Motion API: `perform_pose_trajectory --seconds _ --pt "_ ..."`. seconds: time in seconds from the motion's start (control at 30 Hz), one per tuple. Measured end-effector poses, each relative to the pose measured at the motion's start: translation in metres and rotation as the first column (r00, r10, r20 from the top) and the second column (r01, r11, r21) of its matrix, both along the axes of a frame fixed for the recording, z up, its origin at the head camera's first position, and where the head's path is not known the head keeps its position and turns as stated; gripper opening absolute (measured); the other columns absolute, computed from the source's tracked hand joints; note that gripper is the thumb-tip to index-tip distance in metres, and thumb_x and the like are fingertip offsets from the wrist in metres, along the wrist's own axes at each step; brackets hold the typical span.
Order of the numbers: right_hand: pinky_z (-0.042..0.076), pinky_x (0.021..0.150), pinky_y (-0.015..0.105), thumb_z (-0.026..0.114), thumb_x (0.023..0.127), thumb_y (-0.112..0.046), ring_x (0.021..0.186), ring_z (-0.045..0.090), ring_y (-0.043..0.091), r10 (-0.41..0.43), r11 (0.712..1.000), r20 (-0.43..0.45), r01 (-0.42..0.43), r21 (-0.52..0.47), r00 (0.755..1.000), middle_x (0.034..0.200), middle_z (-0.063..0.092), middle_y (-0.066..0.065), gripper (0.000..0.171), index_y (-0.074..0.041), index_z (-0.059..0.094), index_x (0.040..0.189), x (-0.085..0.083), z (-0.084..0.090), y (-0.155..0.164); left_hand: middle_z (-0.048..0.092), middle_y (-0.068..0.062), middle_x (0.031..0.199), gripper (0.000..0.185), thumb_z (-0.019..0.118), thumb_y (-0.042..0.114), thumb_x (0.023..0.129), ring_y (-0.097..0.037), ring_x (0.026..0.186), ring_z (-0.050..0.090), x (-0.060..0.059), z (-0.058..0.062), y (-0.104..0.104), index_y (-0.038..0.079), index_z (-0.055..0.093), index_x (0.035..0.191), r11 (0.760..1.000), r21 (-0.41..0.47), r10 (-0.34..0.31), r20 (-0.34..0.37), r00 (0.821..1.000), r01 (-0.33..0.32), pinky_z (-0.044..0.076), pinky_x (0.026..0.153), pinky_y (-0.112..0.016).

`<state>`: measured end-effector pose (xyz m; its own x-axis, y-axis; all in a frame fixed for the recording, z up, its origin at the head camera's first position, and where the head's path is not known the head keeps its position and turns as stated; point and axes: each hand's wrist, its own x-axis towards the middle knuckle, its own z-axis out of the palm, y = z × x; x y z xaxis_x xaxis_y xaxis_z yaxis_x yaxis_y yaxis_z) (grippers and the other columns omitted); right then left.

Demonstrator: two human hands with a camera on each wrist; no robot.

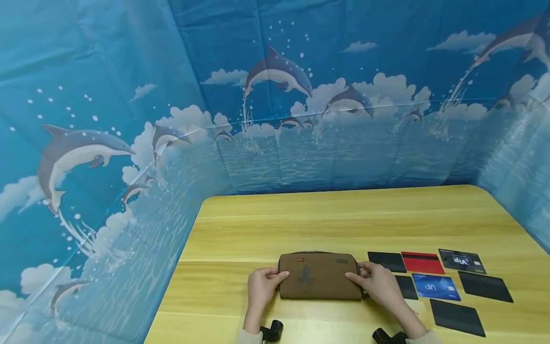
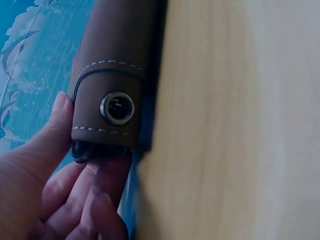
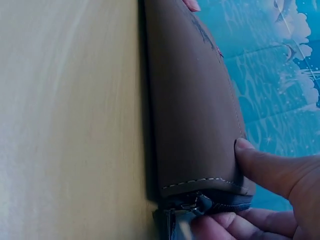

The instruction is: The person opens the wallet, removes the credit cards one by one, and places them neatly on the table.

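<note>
A brown zip-around wallet (image 1: 319, 276) lies flat on the wooden table (image 1: 343, 215), held at both ends. My left hand (image 1: 263, 283) grips its left end, thumb on top and fingers under the edge. In the left wrist view the strap with a metal snap button (image 2: 117, 108) faces the camera, thumb (image 2: 52, 125) beside it. My right hand (image 1: 377, 282) grips the right end, thumb (image 3: 262, 167) pressed on the brown wallet (image 3: 192, 110) and fingers at the zipper pull (image 3: 197, 205).
Several cards lie in rows right of the wallet: black cards (image 1: 387, 261), a red card (image 1: 422, 262), a blue VIP card (image 1: 436, 286) and a dark VIP card (image 1: 461, 261). A dolphin-print blue curtain (image 1: 129, 143) walls the table on three sides.
</note>
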<state>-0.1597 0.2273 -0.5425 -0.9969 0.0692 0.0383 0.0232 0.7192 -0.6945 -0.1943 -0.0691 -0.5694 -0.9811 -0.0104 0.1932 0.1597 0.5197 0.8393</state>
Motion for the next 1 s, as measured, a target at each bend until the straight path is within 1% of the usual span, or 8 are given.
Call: perform_pose_trajectory --seconds 0.03,0.13,0.27,0.4,0.53,0.73,0.9,1.0 --pt "0.036 0.047 0.027 0.074 0.081 -0.038 0.052 0.046 0.012 -0.004 1.000 0.002 0.004 0.012 1.000 0.072 0.060 -0.002 0.056 0.009 0.064 0.110 0.000 0.000 0.000 0.070 0.000 0.070 0.036 0.080 0.037 0.073 -0.008 0.061 0.064 0.000 0.000 0.000 0.003 0.076 0.085 1.000 -0.017 0.002 -0.005 1.000 -0.002 0.050 0.055 -0.024" --pt "0.035 0.047 0.028 0.074 0.080 -0.038 0.052 0.045 0.012 -0.012 0.999 0.011 0.012 0.049 1.000 0.068 0.056 -0.004 0.046 0.004 0.066 0.098 0.000 0.000 -0.001 0.069 0.003 0.068 0.036 0.080 0.039 0.073 -0.007 0.059 0.062 0.001 -0.001 0.001 0.005 0.076 0.083 0.998 -0.056 0.009 -0.008 1.000 -0.010 0.049 0.055 -0.024" --pt "0.031 0.046 0.027 0.075 0.079 -0.037 0.051 0.042 0.013 -0.022 0.996 0.030 0.020 0.082 0.999 0.064 0.050 -0.005 0.033 -0.008 0.060 0.083 0.000 0.000 -0.002 0.068 0.005 0.066 0.036 0.080 0.041 0.072 -0.004 0.057 0.060 0.001 -0.003 0.001 0.006 0.077 0.081 0.996 -0.081 0.035 -0.005 0.999 -0.035 0.048 0.053 -0.024" --pt "0.033 0.043 0.028 0.075 0.079 -0.041 0.051 0.044 0.012 -0.036 0.995 0.002 0.036 0.098 0.999 0.065 0.052 -0.007 0.035 -0.010 0.060 0.081 0.000 0.000 -0.002 0.066 0.009 0.061 0.034 0.079 0.042 0.072 -0.001 0.049 0.056 0.000 -0.004 0.002 0.009 0.077 0.079 0.995 -0.087 0.038 -0.017 0.999 -0.039 0.046 0.049 -0.023" --pt "0.035 0.042 0.030 0.075 0.078 -0.043 0.051 0.045 0.012 -0.047 0.993 -0.009 0.048 0.110 0.999 0.066 0.054 -0.007 0.037 -0.009 0.062 0.083 0.003 -0.003 -0.003 0.060 0.011 0.052 0.032 0.079 0.042 0.073 -0.002 0.042 0.052 0.002 -0.003 0.000 0.010 0.076 0.074 0.996 -0.084 0.013 0.014 1.000 -0.012 0.043 0.044 -0.023" --pt "0.035 0.042 0.029 0.076 0.076 -0.046 0.051 0.044 0.011 -0.046 0.992 -0.006 0.047 0.116 0.999 0.065 0.053 -0.009 0.039 -0.010 0.063 0.083 0.004 -0.009 -0.007 0.061 0.009 0.053 0.035 0.080 0.041 0.073 -0.006 0.043 0.054 0.003 0.001 -0.008 0.007 0.074 0.077 0.995 -0.098 -0.008 0.071 0.997 0.015 0.045 0.048 -0.024" --pt "0.033 0.042 0.029 0.075 0.076 -0.049 0.050 0.043 0.011 -0.041 0.988 -0.014 0.043 0.145 0.999 0.064 0.051 -0.009 0.039 -0.013 0.061 0.080 0.000 -0.006 -0.004 0.057 0.010 0.050 0.037 0.079 0.044 0.073 -0.008 0.041 0.054 -0.003 0.005 -0.008 0.008 0.072 0.080 0.992 -0.121 -0.022 0.106 0.994 0.035 0.043 0.046 -0.026" --pt "0.034 0.042 0.029 0.075 0.076 -0.048 0.050 0.043 0.012 -0.036 0.988 -0.008 0.036 0.147 0.999 0.063 0.051 -0.008 0.038 -0.013 0.062 0.081 -0.002 -0.005 0.001 0.057 0.011 0.051 0.039 0.079 0.045 0.072 -0.008 0.040 0.054 -0.006 0.005 -0.005 0.009 0.071 0.082 0.991 -0.126 -0.027 0.124 0.992 0.043 0.042 0.046 -0.026"
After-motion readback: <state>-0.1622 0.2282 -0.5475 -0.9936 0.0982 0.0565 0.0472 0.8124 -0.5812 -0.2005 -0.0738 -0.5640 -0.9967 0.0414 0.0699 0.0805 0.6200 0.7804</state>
